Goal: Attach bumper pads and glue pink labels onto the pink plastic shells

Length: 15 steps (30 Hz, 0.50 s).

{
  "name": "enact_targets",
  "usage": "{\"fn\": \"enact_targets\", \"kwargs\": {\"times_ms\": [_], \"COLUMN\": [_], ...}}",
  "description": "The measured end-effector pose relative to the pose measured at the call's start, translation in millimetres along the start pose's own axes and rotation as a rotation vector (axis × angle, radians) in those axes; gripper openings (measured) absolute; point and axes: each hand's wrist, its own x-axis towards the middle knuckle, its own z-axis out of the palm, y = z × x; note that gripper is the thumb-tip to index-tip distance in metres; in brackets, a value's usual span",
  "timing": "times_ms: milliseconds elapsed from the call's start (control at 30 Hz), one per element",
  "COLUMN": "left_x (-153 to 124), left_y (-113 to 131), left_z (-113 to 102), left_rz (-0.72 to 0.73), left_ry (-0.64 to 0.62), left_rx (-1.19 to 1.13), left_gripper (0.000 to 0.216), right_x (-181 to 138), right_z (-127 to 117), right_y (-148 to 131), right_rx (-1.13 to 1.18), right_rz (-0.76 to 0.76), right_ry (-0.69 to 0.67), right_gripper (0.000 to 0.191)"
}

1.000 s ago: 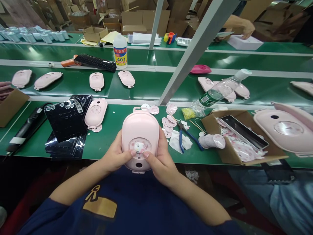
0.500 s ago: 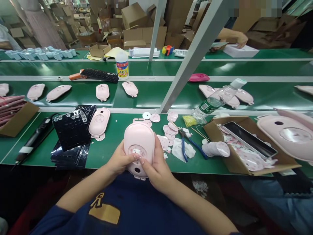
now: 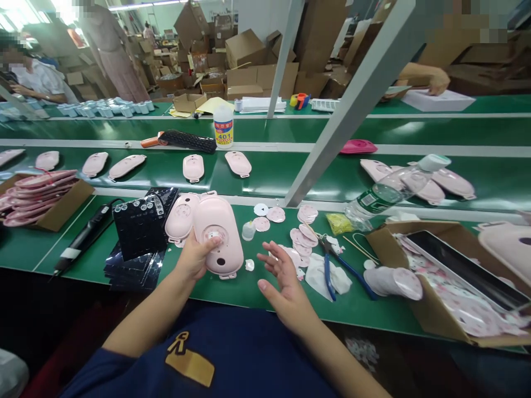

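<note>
My left hand (image 3: pixel 193 257) grips a pink oval plastic shell (image 3: pixel 218 234) by its left side, thumb over the round decal on its face, above the green table. My right hand (image 3: pixel 282 279) has come off the shell; its fingers are spread and empty, just right of the shell and near a small white scrap (image 3: pixel 249 265). A second pink shell (image 3: pixel 181 216) lies flat just left of the held one. Round pink stickers (image 3: pixel 303 232) lie scattered ahead of my right hand.
Black sheets of clear bumpers (image 3: pixel 140 221) and a black tool (image 3: pixel 84 239) lie at left. Blue-handled pliers (image 3: pixel 328 265), a water bottle (image 3: pixel 394 189) and an open carton of parts (image 3: pixel 452 276) sit at right. Pink shells line the conveyor (image 3: pixel 290 166); a slanted metal post (image 3: pixel 352 105) crosses it.
My right hand let go of the shell and opened. My left hand carried the shell left and away toward the second shell. The camera tilted up.
</note>
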Motion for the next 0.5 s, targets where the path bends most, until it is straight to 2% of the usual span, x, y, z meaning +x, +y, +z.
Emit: {"fn": "enact_targets", "kwargs": {"times_ms": [167,400,500], "left_x": [1,-27,-33], "left_y": [4,-3,-3], "left_z": [3,21,24], "left_rz": [-0.006,-0.092,-0.104], "left_ry": [0.015,-0.152,-0.163], "left_rx": [0.009,0.039,0.059], "left_gripper": [0.066,0.071,0.075], "right_x": [3,30,36], "right_z": [0,8,12], "right_y": [6,-20,-26], "right_rx": [0.016,0.078,0.090], "right_rz": [0.046,-0.004,0.009], "right_ry": [-0.066,-0.049,-0.037], "right_gripper": [0.056,0.086,0.080]}}
